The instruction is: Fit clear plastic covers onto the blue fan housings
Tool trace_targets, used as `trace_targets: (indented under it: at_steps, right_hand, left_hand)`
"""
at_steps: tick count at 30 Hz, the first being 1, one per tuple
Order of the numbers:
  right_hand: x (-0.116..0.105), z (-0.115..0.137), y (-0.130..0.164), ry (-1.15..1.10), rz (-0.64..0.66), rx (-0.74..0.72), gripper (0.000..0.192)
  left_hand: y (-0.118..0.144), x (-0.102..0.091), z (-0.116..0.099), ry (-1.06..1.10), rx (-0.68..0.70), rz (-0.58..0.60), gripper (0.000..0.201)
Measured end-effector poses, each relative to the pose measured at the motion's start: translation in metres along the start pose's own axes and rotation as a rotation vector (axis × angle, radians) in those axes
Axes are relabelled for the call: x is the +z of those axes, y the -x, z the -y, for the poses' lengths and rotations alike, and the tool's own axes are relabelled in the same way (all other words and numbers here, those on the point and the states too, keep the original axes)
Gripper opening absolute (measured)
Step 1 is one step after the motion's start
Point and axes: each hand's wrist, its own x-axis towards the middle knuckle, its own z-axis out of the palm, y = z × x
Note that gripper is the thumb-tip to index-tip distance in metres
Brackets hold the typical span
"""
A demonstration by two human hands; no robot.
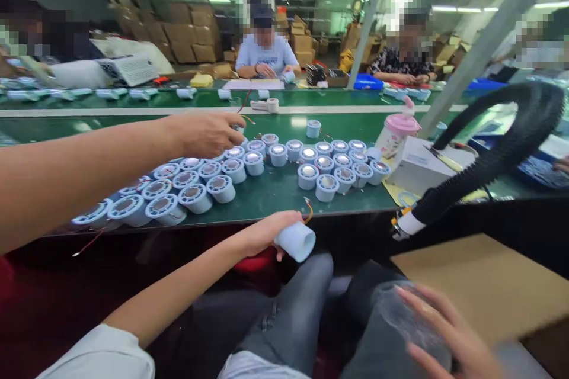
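My left hand is closed round a light-blue cylindrical housing, held over my lap with its hollow end turned to the right. Orange wires stick up behind this piece. At the lower right, my right hand has its fingers curled about a clear plastic cup, which is blurred. Above my left arm, a bare arm from the left edge, which I take to be a co-worker's, ends in a hand over the left group of housings. A second group of housings stands to the right.
The green bench runs across in front of me. On it are a pink-lidded cup, a white box and a black flexible hose. Cardboard lies low right. Several people work opposite.
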Motion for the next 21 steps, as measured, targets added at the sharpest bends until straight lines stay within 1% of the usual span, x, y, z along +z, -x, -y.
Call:
trace_targets:
  at_steps: [1,2,3,4,5,6,7,8,10,11,12,14,15,17,19,21]
  right_hand:
    - [0.009,0.006,-0.003,0.035,-0.007,-0.016,0.049]
    - [0.018,0.012,-0.008,0.151,-0.027,-0.069,0.052]
    - [0.026,0.016,-0.016,0.262,-0.029,-0.108,0.054]
    - [0.032,0.019,-0.024,0.352,-0.020,-0.104,0.055]
    - [0.036,0.021,-0.031,0.414,-0.014,-0.084,0.050]
    - [0.039,0.020,-0.037,0.432,0.004,-0.058,0.044]
    - [0.039,0.019,-0.041,0.411,0.022,-0.020,0.037]
    - [0.038,0.017,-0.042,0.349,0.044,0.024,0.028]
    - [0.032,0.014,-0.039,0.142,0.090,0.128,0.011]
    - [0.029,0.013,-0.036,0.026,0.110,0.179,0.006]
    - [0.027,0.013,-0.033,-0.080,0.128,0.224,0.009]
    - [0.023,0.014,-0.030,-0.226,0.136,0.287,0.022]
    - [0.022,0.014,-0.029,-0.267,0.119,0.314,0.028]
    - [0.022,0.014,-0.030,-0.326,0.057,0.385,0.033]
    - [0.024,0.012,-0.030,-0.405,0.001,0.475,0.034]
    - [0.025,0.009,-0.031,-0.526,-0.035,0.551,0.035]
  left_hand:
    - [-0.001,0.013,-0.008,0.104,0.024,0.155,0.047]
    - [-0.002,0.025,-0.014,0.208,0.042,0.302,0.042]
    - [-0.003,0.035,-0.021,0.292,0.066,0.420,0.037]
    - [-0.004,0.042,-0.026,0.342,0.103,0.494,0.032]
    - [-0.005,0.048,-0.030,0.348,0.153,0.510,0.028]
    - [-0.006,0.051,-0.033,0.310,0.214,0.475,0.025]
    - [-0.006,0.054,-0.035,0.260,0.273,0.416,0.023]
    - [-0.006,0.057,-0.037,0.219,0.321,0.354,0.022]
    - [-0.005,0.062,-0.036,0.196,0.371,0.251,0.023]
    - [-0.005,0.065,-0.035,0.212,0.383,0.210,0.026]
    - [-0.005,0.070,-0.032,0.238,0.389,0.174,0.033]
    - [-0.007,0.079,-0.026,0.287,0.393,0.119,0.052]
    - [-0.008,0.084,-0.022,0.297,0.395,0.097,0.059]
    - [-0.011,0.092,-0.015,0.300,0.428,0.061,0.064]
    - [-0.014,0.096,-0.009,0.299,0.476,0.058,0.065]
    - [-0.014,0.096,-0.007,0.324,0.494,0.118,0.069]
